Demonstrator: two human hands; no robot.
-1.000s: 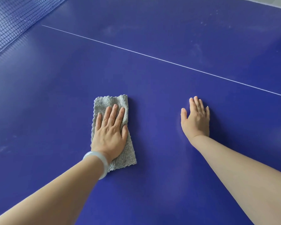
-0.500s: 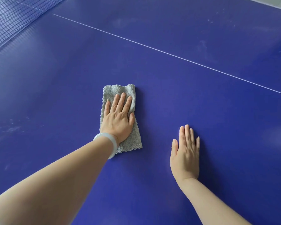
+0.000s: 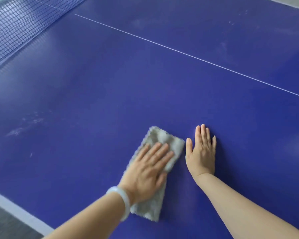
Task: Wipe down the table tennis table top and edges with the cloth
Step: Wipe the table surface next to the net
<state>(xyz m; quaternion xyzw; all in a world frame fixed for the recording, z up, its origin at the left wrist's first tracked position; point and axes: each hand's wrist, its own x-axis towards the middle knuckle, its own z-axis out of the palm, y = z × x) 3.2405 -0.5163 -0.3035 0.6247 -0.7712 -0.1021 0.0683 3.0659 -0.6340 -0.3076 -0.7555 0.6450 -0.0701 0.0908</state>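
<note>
Back slides the fluffy grey rectangular cloth [image 3: 162, 140] under the flat, open left hand [image 3: 148, 171], now just beside the open right hand [image 3: 201, 152] braced on the glossy blue surface [image 3: 110, 83]. Pale smudges [image 3: 26, 125] further left probably await wiping.

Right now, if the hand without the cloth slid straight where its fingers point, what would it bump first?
Probably nothing: ahead of the right hand lies only bare table top, then the painted white line.
</note>
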